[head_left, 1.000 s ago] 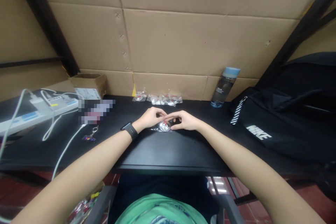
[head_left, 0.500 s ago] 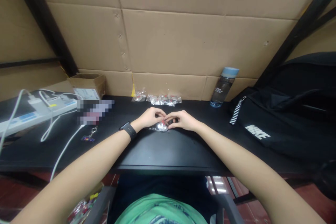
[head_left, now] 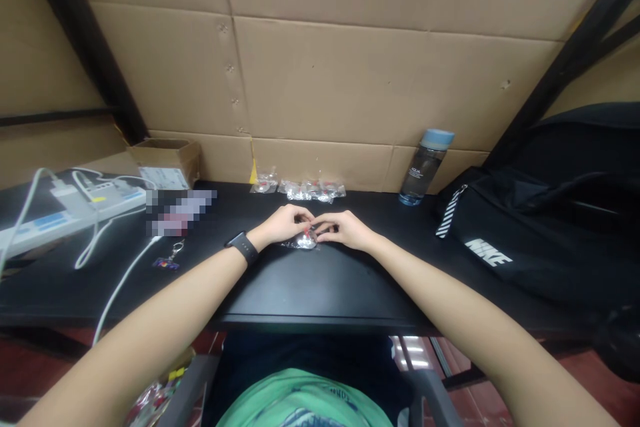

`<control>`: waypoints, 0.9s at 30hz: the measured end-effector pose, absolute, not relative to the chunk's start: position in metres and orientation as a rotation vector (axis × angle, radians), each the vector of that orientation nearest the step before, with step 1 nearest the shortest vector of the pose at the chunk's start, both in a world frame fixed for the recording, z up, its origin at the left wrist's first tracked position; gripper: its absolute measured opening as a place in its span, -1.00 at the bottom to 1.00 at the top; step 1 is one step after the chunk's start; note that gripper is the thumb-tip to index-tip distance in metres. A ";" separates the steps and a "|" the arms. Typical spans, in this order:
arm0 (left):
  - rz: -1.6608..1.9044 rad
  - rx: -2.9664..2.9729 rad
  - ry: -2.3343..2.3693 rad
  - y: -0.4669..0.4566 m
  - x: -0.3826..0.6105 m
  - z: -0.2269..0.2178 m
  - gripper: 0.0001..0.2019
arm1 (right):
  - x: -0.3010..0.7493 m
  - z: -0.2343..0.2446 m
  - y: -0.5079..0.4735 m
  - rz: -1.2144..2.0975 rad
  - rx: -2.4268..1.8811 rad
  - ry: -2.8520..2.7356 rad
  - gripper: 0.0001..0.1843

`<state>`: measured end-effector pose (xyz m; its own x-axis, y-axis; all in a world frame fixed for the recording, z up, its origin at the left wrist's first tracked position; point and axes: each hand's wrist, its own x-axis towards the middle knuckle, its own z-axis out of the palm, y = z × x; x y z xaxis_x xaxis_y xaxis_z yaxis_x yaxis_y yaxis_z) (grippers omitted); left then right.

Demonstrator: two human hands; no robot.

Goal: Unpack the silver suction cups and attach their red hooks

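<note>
Low over the black table (head_left: 320, 287), both hands meet at a small round silvery item with a red part (head_left: 305, 240); its exact kind is too small to tell. Clear plastic film lies under and beside it. My left hand (head_left: 284, 223), below a black watch, pinches at its upper left edge with thumb and forefinger. From the other side my right hand (head_left: 349, 230) has its curled fingertips on the item's right edge. Part of the red bit is hidden by the fingertips.
Several similar bagged silvery items (head_left: 313, 190) lie along the cardboard wall (head_left: 320, 87). A water bottle (head_left: 423, 168) and a black bag (head_left: 530, 233) stand to the right. Leftward are a power strip (head_left: 110, 203) with white cables, a cardboard box (head_left: 170, 161) and a keychain (head_left: 167, 263).
The silvery item has shifted slightly left and turned a little between my fingers. Both hands stay at nearly the same spot, with the right one edging left.
</note>
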<state>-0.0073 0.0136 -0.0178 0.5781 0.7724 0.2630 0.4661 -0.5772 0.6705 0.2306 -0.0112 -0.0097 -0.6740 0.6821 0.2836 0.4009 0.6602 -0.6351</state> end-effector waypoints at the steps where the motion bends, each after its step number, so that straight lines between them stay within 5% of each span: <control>1: 0.748 2.284 0.992 0.013 -0.007 -0.018 -0.78 | 0.230 -0.010 -0.011 0.732 -0.844 -2.364 -0.47; 11: 0.727 2.499 1.067 0.009 -0.009 -0.010 -0.76 | 0.226 -0.013 -0.011 0.613 -0.817 -2.374 -0.58; 21: 0.609 2.571 1.286 0.008 -0.012 -0.003 -0.78 | 0.220 -0.005 -0.019 0.348 -0.729 -2.568 -0.49; 27: 0.543 2.624 1.379 0.011 -0.020 -0.002 -0.77 | 0.221 -0.006 -0.019 0.279 -0.689 -2.590 -0.65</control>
<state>-0.0196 0.0114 -0.0016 0.5183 0.8166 0.2540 0.7708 -0.5747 0.2750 0.2208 -0.0191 -0.0060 -0.7773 0.5124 0.3651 0.4227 0.8551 -0.3001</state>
